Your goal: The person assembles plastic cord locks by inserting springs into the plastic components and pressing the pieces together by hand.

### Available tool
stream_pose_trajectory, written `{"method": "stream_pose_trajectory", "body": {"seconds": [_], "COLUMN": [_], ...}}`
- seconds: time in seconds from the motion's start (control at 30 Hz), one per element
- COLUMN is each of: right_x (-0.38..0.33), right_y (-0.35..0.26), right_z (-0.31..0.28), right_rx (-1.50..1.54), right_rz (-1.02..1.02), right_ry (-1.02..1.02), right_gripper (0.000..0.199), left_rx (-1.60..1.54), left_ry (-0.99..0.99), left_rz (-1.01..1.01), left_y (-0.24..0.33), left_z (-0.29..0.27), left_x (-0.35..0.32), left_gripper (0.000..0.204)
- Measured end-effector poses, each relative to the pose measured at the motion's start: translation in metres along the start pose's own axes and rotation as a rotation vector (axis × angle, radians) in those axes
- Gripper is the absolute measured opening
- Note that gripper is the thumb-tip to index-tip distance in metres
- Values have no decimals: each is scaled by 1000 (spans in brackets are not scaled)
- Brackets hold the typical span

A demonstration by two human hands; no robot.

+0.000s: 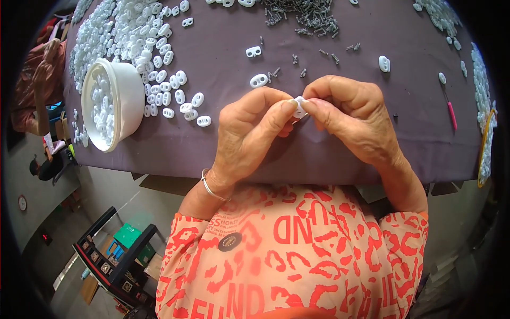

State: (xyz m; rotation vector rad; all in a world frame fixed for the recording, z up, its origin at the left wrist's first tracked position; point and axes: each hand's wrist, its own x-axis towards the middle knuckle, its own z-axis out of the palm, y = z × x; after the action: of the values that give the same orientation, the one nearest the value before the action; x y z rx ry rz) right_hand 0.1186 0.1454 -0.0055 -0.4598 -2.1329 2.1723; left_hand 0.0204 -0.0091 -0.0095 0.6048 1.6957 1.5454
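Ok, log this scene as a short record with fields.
left hand: pinches a small white part with the right hand
right hand: fingers on the same part
surface: purple cloth over a table
bowl: white, at left, tipped, holding white parts
loose parts: white ovals with two holes, spread beside the bowl
springs: small metal pile at the far edge
tool: pink handle, at right
bracelet: on the left wrist
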Motion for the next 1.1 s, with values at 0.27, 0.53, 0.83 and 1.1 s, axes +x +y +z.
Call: {"method": "stream_pose_trajectory", "body": {"seconds": [0.27, 0.53, 0.83, 1.1], "right_x": [1, 3, 4, 1], "right_y": [-2, -1, 2, 12], "right_z": [-7, -5, -5, 7], "right_rx": [7, -202, -202, -719], "right_rz": [77, -56, -114, -585], "right_ry": [-34, -71, -79, 133], "right_gripper": [12, 11, 8, 29], "left_rx": [33, 32, -9, -32], "left_ry": [-46, -46, -32, 21], "left_rz": [45, 25, -31, -23], "left_y": [1, 0, 2, 0], "left_z": [0, -4, -6, -5], "left_x": [1, 1, -1, 1], "left_gripper": [11, 11, 11, 8]}}
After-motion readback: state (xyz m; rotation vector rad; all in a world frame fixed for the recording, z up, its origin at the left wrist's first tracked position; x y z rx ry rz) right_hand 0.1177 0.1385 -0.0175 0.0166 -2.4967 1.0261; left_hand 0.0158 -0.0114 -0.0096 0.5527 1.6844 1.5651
